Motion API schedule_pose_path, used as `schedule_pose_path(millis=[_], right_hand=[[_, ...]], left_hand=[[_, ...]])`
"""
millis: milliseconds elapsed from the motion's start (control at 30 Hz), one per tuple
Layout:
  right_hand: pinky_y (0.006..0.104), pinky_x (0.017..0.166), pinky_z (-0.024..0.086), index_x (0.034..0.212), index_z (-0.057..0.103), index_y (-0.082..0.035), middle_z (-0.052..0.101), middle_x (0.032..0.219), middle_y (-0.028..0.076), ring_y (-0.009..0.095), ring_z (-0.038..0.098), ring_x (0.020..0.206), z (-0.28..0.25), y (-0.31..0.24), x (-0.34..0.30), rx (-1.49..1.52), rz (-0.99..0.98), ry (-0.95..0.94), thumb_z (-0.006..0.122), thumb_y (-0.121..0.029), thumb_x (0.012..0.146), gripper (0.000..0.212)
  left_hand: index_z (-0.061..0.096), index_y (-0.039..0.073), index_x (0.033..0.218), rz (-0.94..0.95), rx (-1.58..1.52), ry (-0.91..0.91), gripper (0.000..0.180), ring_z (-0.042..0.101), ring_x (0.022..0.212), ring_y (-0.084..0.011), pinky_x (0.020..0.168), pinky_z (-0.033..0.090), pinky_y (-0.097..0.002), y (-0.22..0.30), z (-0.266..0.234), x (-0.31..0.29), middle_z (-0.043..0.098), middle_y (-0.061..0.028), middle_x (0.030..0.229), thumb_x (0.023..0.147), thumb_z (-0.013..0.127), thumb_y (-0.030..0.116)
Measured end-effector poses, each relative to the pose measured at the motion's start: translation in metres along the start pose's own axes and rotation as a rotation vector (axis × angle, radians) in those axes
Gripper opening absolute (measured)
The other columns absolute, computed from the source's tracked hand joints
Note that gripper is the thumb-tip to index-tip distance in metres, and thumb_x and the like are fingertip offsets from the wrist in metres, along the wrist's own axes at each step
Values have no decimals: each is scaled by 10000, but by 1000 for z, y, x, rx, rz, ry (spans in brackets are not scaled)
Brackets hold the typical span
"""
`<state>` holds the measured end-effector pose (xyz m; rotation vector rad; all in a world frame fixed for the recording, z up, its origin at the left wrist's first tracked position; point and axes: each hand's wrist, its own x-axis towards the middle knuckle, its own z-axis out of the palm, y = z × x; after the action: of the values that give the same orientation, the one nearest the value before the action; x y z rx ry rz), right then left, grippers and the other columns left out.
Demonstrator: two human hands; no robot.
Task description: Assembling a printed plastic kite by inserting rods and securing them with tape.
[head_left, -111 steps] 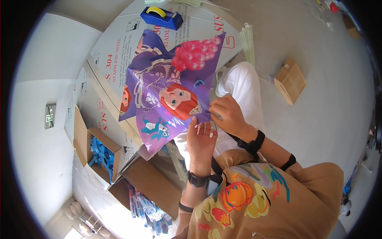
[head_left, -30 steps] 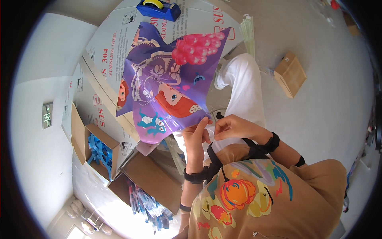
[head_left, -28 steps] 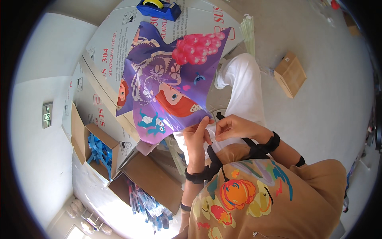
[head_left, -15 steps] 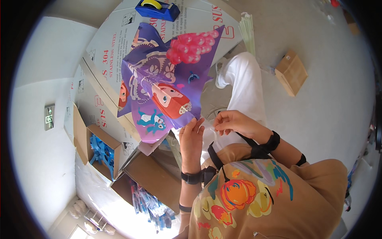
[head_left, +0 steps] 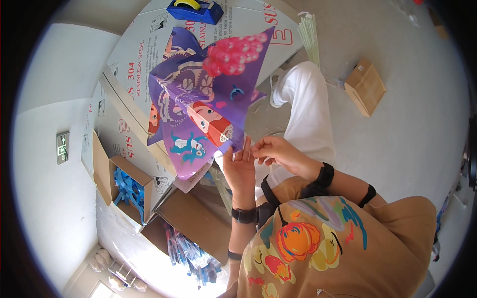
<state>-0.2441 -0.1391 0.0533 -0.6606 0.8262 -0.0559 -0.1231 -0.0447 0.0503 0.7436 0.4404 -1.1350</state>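
Observation:
A purple kite (head_left: 243, 102), printed with a red-haired cartoon figure, pink balloons and a small blue dragon, lies partly on the board-covered table and juts over its near edge. At its near corner, my left hand (head_left: 240, 171) grips the kite between thumb and fingers, palm turned up. My right hand (head_left: 280, 153) is close beside the left fingertips, its thumb and fingers pinched together. Whatever is in that pinch is too small or too thin to make out.
A blue tape dispenser (head_left: 196, 12) stands at the table's far edge. Left are a carton of blue plastic pieces (head_left: 130, 191) and a carton of clear-wrapped packets (head_left: 191, 256). Pale thin rods (head_left: 310, 39) lie beyond my white-trousered leg; a cardboard box (head_left: 365, 88) sits on the floor.
My right hand has come leftward, up to the left fingertips. The left fingers have turned more upward, and the kite's near part has folded more steeply and shifted slightly left.

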Motion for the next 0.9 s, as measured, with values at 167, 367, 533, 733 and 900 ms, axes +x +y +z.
schedule_pose_path(millis=[167, 367, 533, 733, 900], right_hand=[[231, 680, 423, 963, 597, -76, 610, 862, -7, 84, 587, 768, 3, 4, 5, 28, -44, 8, 654, -177, 864, 153], [241, 681, 414, 972, 610, -77, 627, 863, -15, 82, 594, 784, 12, -2, 9, 40, -81, 47, 646, -203, 860, 173], [234, 668, 402, 973, 633, -76, 632, 850, -19, 77, 590, 778, 13, -6, 10, 17, -78, 46, 648, -193, 856, 166], [230, 659, 392, 986, 647, -75, 639, 838, -22, 72, 587, 769, 14, -8, 12, -6, -82, 41, 652, -185, 850, 175], [228, 656, 388, 980, 654, -79, 640, 838, -27, 66, 582, 765, 15, -10, 11, -15, -75, 50, 655, -181, 846, 169]], left_hand=[[571, 47, 1181, 27, 74, -16, 299, 569, 1150, -243, 912, 482, -383, -4, -4, 8, 629, -132, 1174, 944, 516, 220], [565, 53, 1211, 50, 183, -37, 325, 603, 1043, -207, 855, 478, -341, -4, -8, 13, 637, -125, 1159, 941, 533, 231], [567, 46, 1200, 59, 203, -12, 318, 605, 1021, -201, 850, 482, -335, -5, -12, 16, 643, -121, 1137, 934, 554, 221], [603, 40, 1111, 45, 147, -23, 237, 618, 979, -186, 842, 495, -329, -3, -19, 19, 666, -98, 1068, 931, 560, 189], [621, 48, 1051, 44, 124, -36, 186, 624, 935, -172, 821, 501, -318, -4, -20, 19, 680, -66, 1012, 931, 562, 178]])
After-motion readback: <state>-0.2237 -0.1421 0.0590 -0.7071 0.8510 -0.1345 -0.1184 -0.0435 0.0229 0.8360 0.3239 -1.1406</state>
